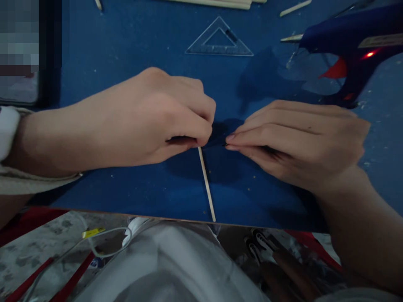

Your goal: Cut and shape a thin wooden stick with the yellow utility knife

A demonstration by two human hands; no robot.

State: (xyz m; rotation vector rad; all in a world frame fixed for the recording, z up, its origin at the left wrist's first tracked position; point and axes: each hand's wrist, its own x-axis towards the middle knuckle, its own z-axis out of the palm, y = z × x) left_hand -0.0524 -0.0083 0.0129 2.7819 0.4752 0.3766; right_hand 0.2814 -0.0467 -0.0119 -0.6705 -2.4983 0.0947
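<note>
A thin pale wooden stick (207,184) runs from my left hand (157,117) down toward the table's front edge. My left thumb and fingers are pinched around its upper end, which they hide. To the right, my right hand (292,138) is also closed in a pinch. A tiny dark bit shows at its fingertips, too small to name. The two hands are a short way apart, just above the blue tabletop (132,188).
A blue glue gun (327,35) with a red light lies at the upper right, beyond my right hand. A clear set square (217,51) lies behind the hands. Wooden sticks (220,4) line the back. A dark-framed object (49,54) stands at the left.
</note>
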